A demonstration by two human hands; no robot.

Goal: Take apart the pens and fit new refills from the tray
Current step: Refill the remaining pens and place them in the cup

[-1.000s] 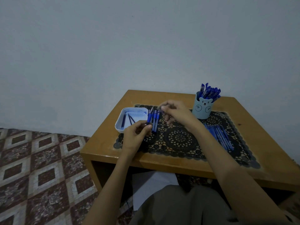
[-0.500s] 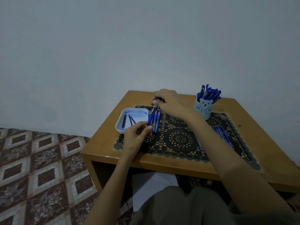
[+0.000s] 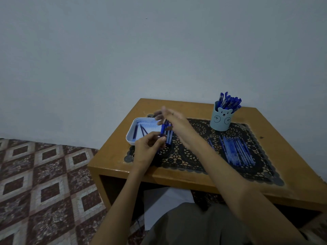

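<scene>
Right, pinching a pen in the left hand, tip end up, just beside the right rim of the tray. Hovering with the right hand over that same rim, fingers stretched out and badly blurred, so cannot tell whether clamped on anything. Hands close together, apparently not touching.

Plenty to go wrong from here. Could clip the tray's rim on a hasty swipe and scatter the few refills inside. Could brush the 3 or so loose pens lying on the lace mat right under the wrist and roll them across the worktop. Could lose a small tip or spring through the mat's holes, given the light 2-finger pinch. Could also muddle spent refills with fresh ones, with another row of blue sticks lying well apart on the right.
</scene>
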